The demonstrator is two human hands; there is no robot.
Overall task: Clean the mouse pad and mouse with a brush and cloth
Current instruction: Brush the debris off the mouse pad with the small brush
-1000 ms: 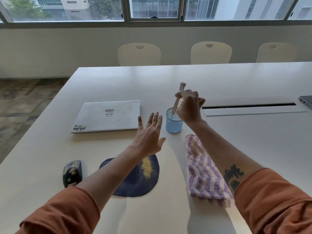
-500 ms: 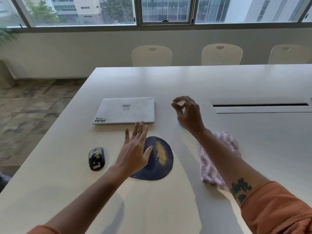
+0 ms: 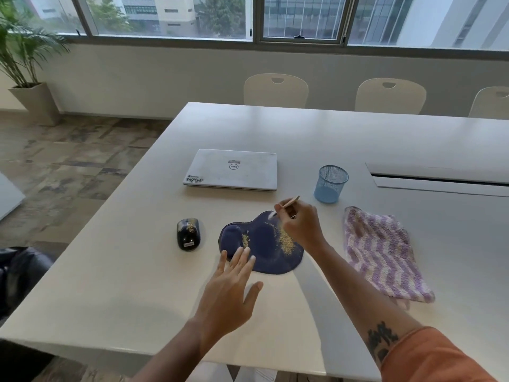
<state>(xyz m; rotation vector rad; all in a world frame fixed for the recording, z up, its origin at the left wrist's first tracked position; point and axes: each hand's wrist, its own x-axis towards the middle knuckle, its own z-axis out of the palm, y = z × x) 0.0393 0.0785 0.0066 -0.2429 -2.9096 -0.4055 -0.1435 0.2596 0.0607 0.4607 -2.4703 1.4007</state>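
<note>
Lifted out of the blue cup (image 3: 330,183), the brush (image 3: 286,205) now sits pinched in the right hand (image 3: 300,227) over the crumb-strewn mouse pad (image 3: 261,244); the left hand (image 3: 231,293), fingers released, reaches its near edge. Sweeping begins; next, short strokes pushing crumbs off.

Person's body, head view: two bare forearms, orange sleeves.
Right sleeve (image 3: 438,357) is orange fabric, pushed up above the forearm, edge loosely creased. Dark tattoo (image 3: 381,344) on right forearm just below the sleeve, blocky shapes, not readable. Left hand (image 3: 227,296) and right hand (image 3: 298,226) bare: no gloves, rings or watch visible. Left sleeve out of frame.
</note>
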